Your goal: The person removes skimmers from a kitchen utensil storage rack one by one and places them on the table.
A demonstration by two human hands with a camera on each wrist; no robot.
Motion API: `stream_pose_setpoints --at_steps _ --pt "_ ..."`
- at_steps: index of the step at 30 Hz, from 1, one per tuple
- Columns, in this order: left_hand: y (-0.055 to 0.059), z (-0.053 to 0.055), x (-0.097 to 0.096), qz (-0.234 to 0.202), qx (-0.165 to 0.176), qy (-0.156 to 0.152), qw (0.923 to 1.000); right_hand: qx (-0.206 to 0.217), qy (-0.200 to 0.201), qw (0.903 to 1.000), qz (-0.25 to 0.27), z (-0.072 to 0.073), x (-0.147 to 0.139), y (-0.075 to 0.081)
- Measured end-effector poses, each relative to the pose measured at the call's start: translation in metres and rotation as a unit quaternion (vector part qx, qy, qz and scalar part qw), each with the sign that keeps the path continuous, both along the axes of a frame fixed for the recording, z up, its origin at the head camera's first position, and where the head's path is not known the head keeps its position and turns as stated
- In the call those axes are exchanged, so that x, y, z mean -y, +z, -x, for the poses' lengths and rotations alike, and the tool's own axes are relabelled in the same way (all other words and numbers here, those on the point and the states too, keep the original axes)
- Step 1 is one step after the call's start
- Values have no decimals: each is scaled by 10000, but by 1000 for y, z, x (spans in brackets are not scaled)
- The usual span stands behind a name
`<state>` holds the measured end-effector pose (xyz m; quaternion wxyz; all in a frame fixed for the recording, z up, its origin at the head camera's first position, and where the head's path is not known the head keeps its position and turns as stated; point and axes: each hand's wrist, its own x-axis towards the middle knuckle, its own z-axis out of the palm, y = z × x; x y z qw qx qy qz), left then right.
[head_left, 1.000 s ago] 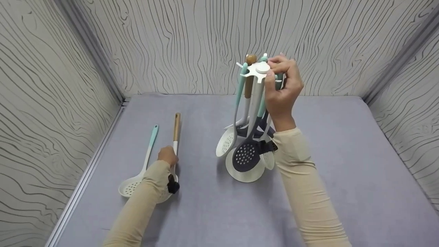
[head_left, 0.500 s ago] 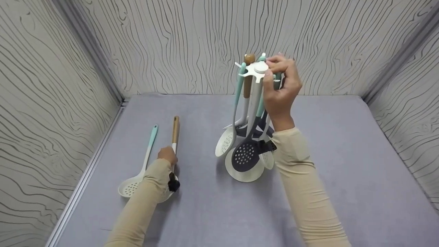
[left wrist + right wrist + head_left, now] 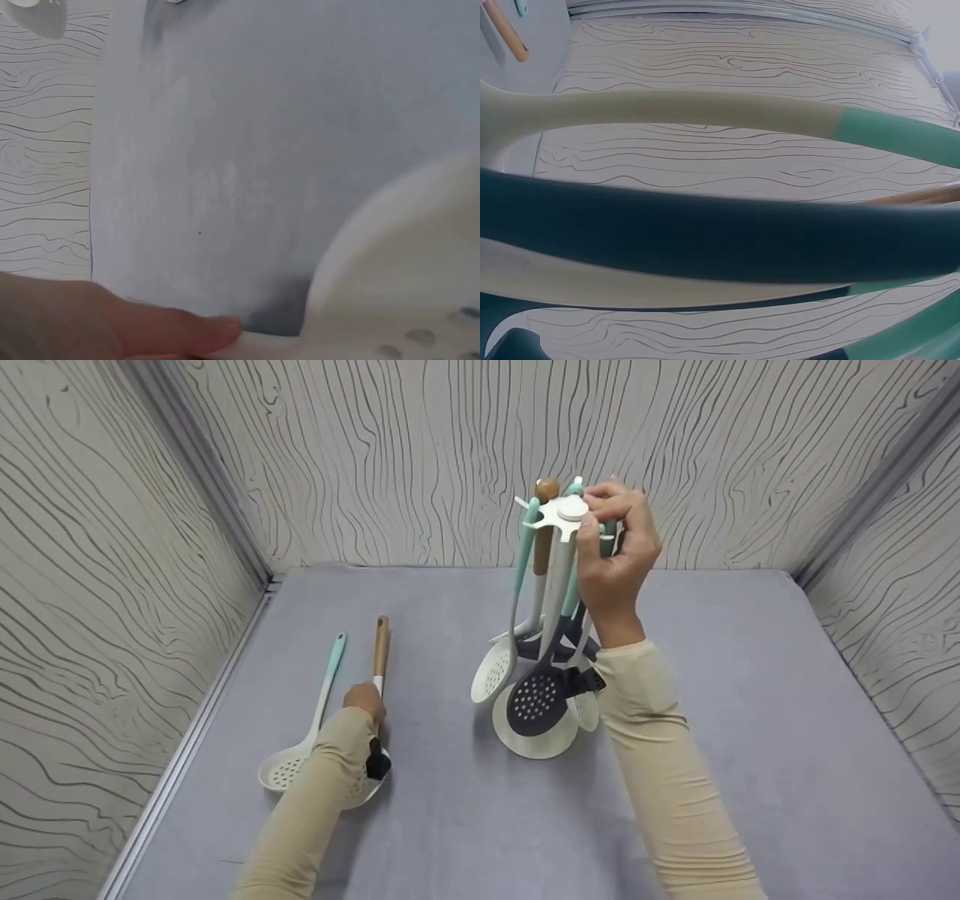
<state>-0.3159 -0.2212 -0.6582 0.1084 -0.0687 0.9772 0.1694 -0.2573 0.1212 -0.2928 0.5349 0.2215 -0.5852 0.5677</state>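
In the head view, my left hand grips the white shaft of a skimmer with a wooden handle. Its perforated white head shows large in the left wrist view, the thumb lying along the neck. Just left lies a second white skimmer with a mint handle. My right hand pinches the white top of a utensil stand between thumb and fingers. Several utensils hang from it, among them a dark skimmer and a white skimmer. Dark and pale handles fill the right wrist view.
The stand's round white base rests on a grey cloth-covered table. Wood-grain patterned panels rise behind and at both sides. A metal rail runs along the left edge.
My left hand has drawn the wooden-handled skimmer slightly toward me and a little left. The right hand stays at the stand's top, nearly still.
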Motion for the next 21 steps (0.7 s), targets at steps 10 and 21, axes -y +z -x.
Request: stream_pose_setpoints --at_steps 10,21 --pt "23 -14 -5 32 66 -73 9999 -18 -12 10000 5 1 -1 0" --pt "27 -3 3 220 467 -606 9968 -42 70 10000 29 1 0 0"
